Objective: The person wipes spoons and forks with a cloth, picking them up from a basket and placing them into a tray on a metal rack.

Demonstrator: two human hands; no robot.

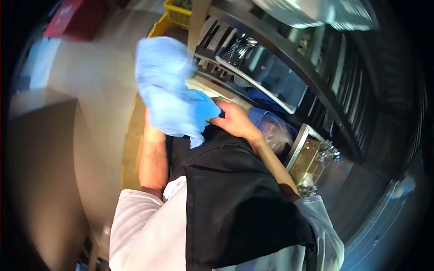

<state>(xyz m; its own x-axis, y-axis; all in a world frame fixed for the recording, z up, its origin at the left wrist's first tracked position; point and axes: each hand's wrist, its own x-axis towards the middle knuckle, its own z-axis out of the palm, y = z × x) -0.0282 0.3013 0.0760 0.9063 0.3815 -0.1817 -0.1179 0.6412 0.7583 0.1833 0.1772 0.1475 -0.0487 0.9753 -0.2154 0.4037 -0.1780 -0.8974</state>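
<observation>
A light-blue cloth [165, 81], smeared by motion, hangs in loose folds in front of the black apron [239, 198]. It covers my left hand completely, so only the left forearm [153, 158] shows below it and the fingers are hidden. My right hand [235, 119] comes in from the other side, its fingers closed on a brighter blue edge of the cloth at waist height.
On the right stands a dark metal rack with a tray [280, 81] and metal cutlery [244, 47]. Below is a wire basket [307, 160]. A yellow crate [178, 14] and a red box [77, 19] lie beyond. At left rises a brown panel [45, 162].
</observation>
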